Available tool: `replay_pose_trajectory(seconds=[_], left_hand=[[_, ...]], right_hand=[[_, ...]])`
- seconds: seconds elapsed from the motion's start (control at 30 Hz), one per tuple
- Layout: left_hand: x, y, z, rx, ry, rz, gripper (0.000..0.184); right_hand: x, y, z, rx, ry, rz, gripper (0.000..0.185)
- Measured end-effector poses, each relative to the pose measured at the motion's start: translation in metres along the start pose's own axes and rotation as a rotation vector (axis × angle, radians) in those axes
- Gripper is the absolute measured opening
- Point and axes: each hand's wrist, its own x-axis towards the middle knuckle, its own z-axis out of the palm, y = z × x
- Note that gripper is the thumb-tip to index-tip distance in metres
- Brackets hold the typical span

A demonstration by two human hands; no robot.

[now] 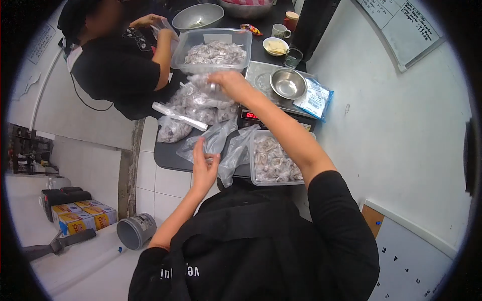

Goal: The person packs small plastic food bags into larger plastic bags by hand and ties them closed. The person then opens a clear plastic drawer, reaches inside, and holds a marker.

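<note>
Two bare hands reach out over the black table (168,153). The right hand (228,85) is far out, with its fingers closed on the top of a filled bag (200,80). That bag is clear and a bit blurry, and it is up by the bag heap (198,105), just in front of the far tub (241,37). The left hand (203,168) is open, with its fingers spread and no load in it. It is right by a loose bag (216,138) that looks thin and flat, but I cannot tell if they touch.

A white strip (179,116) lies across the heap. The near tub (276,183) has small, pale grey bits in it, and the scale (249,116) with red numbers is just behind it.

The filled bag looks soft and squishy, so it would sag and change shape. I think it has some weight but is fine for one hand. Thin plastic can be slippery and may rip if poked. The best place to hold it is the bunched-up top, with a palm under the fat part
</note>
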Motion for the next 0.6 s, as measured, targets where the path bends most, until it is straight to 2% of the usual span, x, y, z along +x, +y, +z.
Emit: replay_pose_trajectory(seconds=[0.03,0.07,0.13,0.2,0.23,0.27,0.3,0.33,0.4,0.47,0.53,0.6], left_hand=[[-0.004,0.006,-0.002,-0.010,-0.073,-0.113,0.059],[-0.005,0.001,-0.001,0.004,-0.069,-0.121,0.059],[-0.014,-0.013,0.002,0.159,-0.256,-0.113,0.056],[-0.021,-0.025,0.003,0.165,-0.305,-0.174,0.049],[-0.024,-0.042,0.005,0.282,-0.365,-0.074,0.046],[-0.024,-0.055,0.007,0.392,-0.425,0.032,0.044],[-0.024,-0.061,0.010,0.338,-0.425,-0.016,0.038],[-0.024,-0.068,0.013,0.332,-0.429,-0.031,0.038],[-0.017,-0.081,0.016,0.375,-0.348,0.007,0.032],[-0.003,-0.091,0.019,0.353,-0.334,-0.070,0.029],[0.015,-0.099,0.028,0.331,-0.332,-0.121,0.026],[0.029,-0.107,0.042,0.193,-0.379,-0.275,0.021]], right_hand=[[0.013,0.012,0.008,-0.057,0.052,-0.052,0.027],[0.024,0.025,0.019,-0.108,0.099,-0.103,0.027],[0.024,0.074,0.053,-0.460,0.096,-0.269,0.027],[0.002,0.092,0.073,-0.505,-0.368,0.145,0.028],[-0.011,0.095,0.083,-0.494,-0.376,0.155,0.028],[-0.026,0.098,0.094,-0.362,-0.520,0.301,0.027],[-0.038,0.096,0.099,-0.226,-0.663,0.444,0.026],[-0.055,0.092,0.101,-0.218,-0.678,0.447,0.026],[-0.096,0.064,0.097,-0.097,-0.395,0.254,0.023],[-0.130,0.018,0.077,-0.095,-0.414,0.303,0.018],[-0.174,-0.009,0.087,-0.221,-0.628,0.227,0.012],[-0.207,-0.050,0.093,-0.255,-0.668,0.137,0.011]])
